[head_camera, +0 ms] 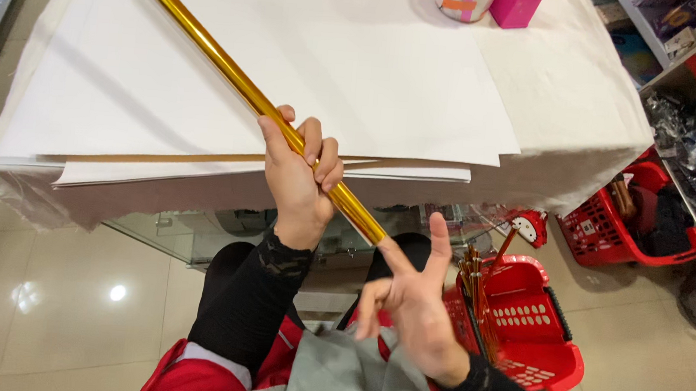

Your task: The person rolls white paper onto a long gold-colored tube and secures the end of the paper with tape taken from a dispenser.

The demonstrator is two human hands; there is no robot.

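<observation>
Right hand [414, 304] open, fingertip seemingly touching shiny gold roll [248, 92]; left hand [300, 171] grips it.

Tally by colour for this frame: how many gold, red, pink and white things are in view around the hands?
Gold: 1, the shiny gold foil roll, held in the grip of the left hand, its end touched by the right hand.
Red: 2, the red plastic basket by the knees and the red basket under the shelves.
Pink: 1, the pink box.
White: 1, the stack of white paper sheets.
Total: 5.
</observation>
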